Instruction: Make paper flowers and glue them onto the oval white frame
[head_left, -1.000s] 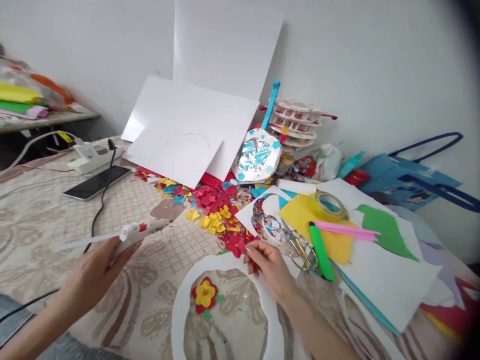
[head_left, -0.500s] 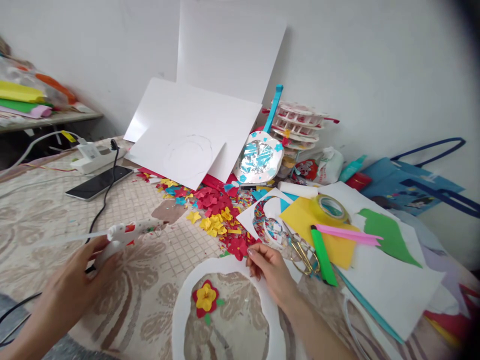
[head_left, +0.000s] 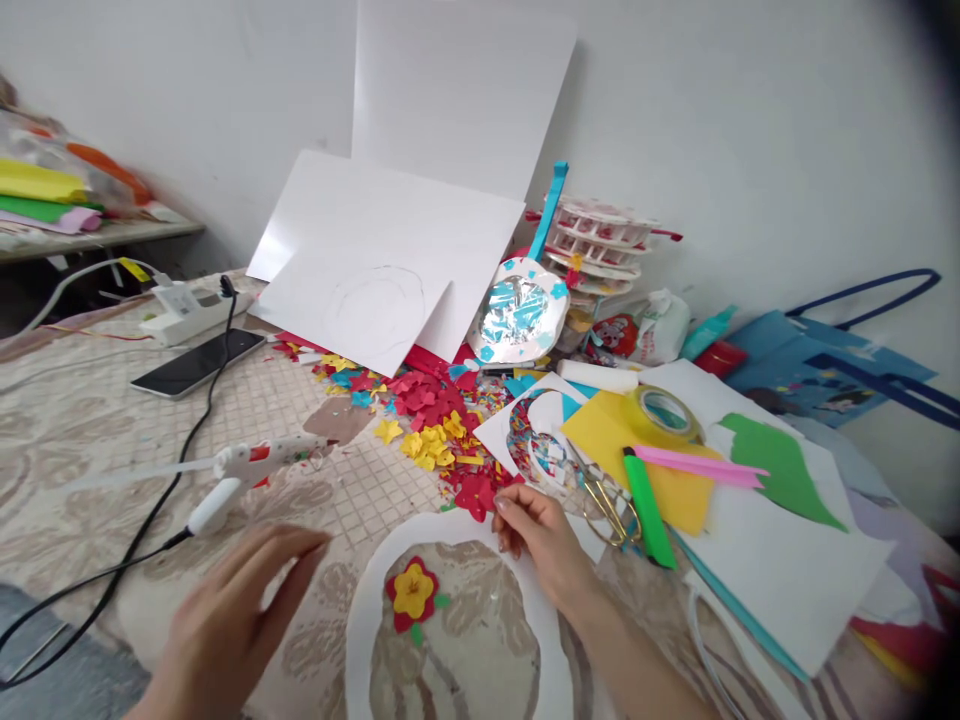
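Observation:
My left hand (head_left: 244,610) is in the air left of the ring, thumb and fingers apart, slightly blurred, with nothing in it. Above it a white hot glue gun (head_left: 240,465) lies on its side, its cord running left. My right hand (head_left: 536,535) is closed over the top right of a white ring-shaped cutout (head_left: 364,620), its fingertips pinched at the edge of a red paper flower (head_left: 476,494). A bit of green paper shows beside that flower. On the ring's upper left sits a yellow-and-red paper flower (head_left: 412,593) with green leaves.
Loose paper flowers (head_left: 427,445) and scraps lie behind the ring. Gold-handled scissors (head_left: 611,510), a green marker (head_left: 649,510) and a tape roll (head_left: 664,412) are at right. A phone (head_left: 199,362) and power strip (head_left: 191,320) are at left. White boards (head_left: 375,240) lean on the wall.
My left hand has let go of the glue gun and moved right and nearer to me. The glue gun stays lying on the table. My right hand has kept its place.

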